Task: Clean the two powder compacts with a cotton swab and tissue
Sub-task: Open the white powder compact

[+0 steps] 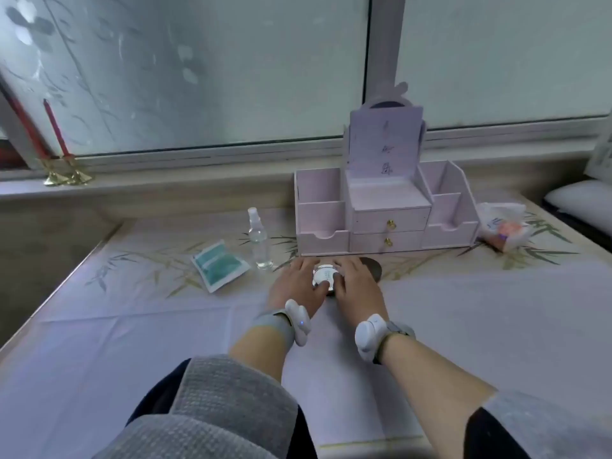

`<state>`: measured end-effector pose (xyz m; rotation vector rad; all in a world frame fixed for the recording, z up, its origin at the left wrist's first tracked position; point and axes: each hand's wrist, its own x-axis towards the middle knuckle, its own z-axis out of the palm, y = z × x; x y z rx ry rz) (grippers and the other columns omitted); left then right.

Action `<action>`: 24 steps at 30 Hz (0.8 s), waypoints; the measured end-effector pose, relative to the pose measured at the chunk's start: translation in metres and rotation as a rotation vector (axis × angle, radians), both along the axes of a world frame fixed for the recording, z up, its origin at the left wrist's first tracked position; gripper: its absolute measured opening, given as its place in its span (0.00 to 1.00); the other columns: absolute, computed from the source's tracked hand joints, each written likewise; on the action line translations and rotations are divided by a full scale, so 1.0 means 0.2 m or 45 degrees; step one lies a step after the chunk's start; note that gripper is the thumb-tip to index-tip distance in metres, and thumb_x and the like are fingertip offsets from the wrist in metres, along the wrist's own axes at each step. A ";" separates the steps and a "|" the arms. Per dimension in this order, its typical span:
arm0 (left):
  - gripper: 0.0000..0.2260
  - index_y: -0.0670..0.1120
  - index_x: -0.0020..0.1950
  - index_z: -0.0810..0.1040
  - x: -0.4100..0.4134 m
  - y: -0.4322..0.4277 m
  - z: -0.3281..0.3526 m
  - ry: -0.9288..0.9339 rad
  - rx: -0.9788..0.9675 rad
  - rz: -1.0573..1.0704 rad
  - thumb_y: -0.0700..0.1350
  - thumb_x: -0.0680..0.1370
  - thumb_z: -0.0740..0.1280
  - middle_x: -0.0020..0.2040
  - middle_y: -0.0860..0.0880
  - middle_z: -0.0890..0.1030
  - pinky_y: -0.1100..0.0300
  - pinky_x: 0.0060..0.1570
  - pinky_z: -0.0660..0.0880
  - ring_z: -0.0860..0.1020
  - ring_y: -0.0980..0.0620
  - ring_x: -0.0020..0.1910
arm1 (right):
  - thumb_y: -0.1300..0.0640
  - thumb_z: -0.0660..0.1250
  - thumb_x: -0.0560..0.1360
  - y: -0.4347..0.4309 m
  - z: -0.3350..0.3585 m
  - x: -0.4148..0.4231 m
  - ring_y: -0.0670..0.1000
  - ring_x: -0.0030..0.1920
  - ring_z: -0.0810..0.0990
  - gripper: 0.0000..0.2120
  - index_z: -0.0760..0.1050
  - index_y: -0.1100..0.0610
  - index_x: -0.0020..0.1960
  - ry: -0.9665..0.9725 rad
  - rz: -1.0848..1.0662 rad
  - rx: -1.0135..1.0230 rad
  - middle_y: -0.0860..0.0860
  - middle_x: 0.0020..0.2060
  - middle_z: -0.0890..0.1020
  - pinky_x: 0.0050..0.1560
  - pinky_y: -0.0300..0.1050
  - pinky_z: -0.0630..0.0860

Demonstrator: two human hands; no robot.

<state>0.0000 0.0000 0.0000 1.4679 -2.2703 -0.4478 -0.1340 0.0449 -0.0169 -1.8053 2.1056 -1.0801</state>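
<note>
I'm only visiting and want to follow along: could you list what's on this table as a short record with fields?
hands: left hand and right hand both grip the white compact
second compact: dark compact, on the table just behind the right hand
left of the hands: spray bottle, upright; teal packet, lying flat
behind: pink organiser, drawers closed
far right: tissue pack

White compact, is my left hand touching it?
Touching. The head view shows the left hand with its thumb lying on the near edge of the white compact.
</note>
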 end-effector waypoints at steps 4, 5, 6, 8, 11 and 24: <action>0.26 0.51 0.74 0.68 -0.02 -0.01 -0.08 0.084 0.083 -0.042 0.53 0.76 0.67 0.70 0.50 0.73 0.55 0.67 0.67 0.70 0.46 0.70 | 0.59 0.60 0.78 0.01 -0.08 0.00 0.54 0.55 0.75 0.14 0.74 0.53 0.62 -0.058 -0.019 -0.037 0.52 0.56 0.78 0.54 0.50 0.74; 0.25 0.51 0.73 0.69 -0.04 -0.01 -0.11 0.103 0.072 -0.050 0.53 0.76 0.68 0.69 0.50 0.74 0.55 0.66 0.67 0.71 0.46 0.68 | 0.59 0.60 0.77 0.01 -0.09 -0.01 0.55 0.55 0.75 0.14 0.74 0.52 0.62 -0.065 -0.018 -0.042 0.51 0.56 0.78 0.53 0.49 0.74; 0.24 0.51 0.72 0.70 -0.05 0.01 -0.13 0.123 0.048 -0.046 0.53 0.76 0.68 0.68 0.50 0.75 0.55 0.65 0.68 0.72 0.46 0.67 | 0.59 0.59 0.77 0.01 -0.10 -0.01 0.55 0.55 0.75 0.15 0.74 0.52 0.62 -0.082 -0.021 -0.044 0.52 0.56 0.78 0.53 0.49 0.73; 0.23 0.51 0.70 0.71 -0.06 0.02 -0.17 0.175 -0.036 -0.017 0.52 0.76 0.68 0.66 0.51 0.76 0.56 0.63 0.68 0.73 0.46 0.64 | 0.59 0.59 0.77 -0.01 -0.10 -0.03 0.57 0.55 0.74 0.17 0.73 0.53 0.64 -0.078 -0.037 -0.018 0.53 0.56 0.79 0.53 0.48 0.72; 0.23 0.51 0.69 0.73 -0.06 0.03 -0.20 0.200 -0.090 0.032 0.54 0.75 0.69 0.65 0.52 0.76 0.58 0.62 0.68 0.73 0.48 0.63 | 0.62 0.59 0.74 -0.01 -0.10 -0.03 0.57 0.57 0.73 0.22 0.72 0.53 0.67 -0.071 -0.025 0.019 0.54 0.58 0.79 0.53 0.47 0.70; 0.27 0.54 0.70 0.75 -0.02 0.06 -0.19 0.238 -0.062 0.100 0.59 0.71 0.70 0.67 0.57 0.75 0.60 0.65 0.69 0.72 0.52 0.65 | 0.61 0.60 0.75 0.06 -0.08 -0.03 0.56 0.55 0.73 0.18 0.74 0.50 0.63 0.003 0.069 -0.036 0.50 0.53 0.82 0.53 0.48 0.71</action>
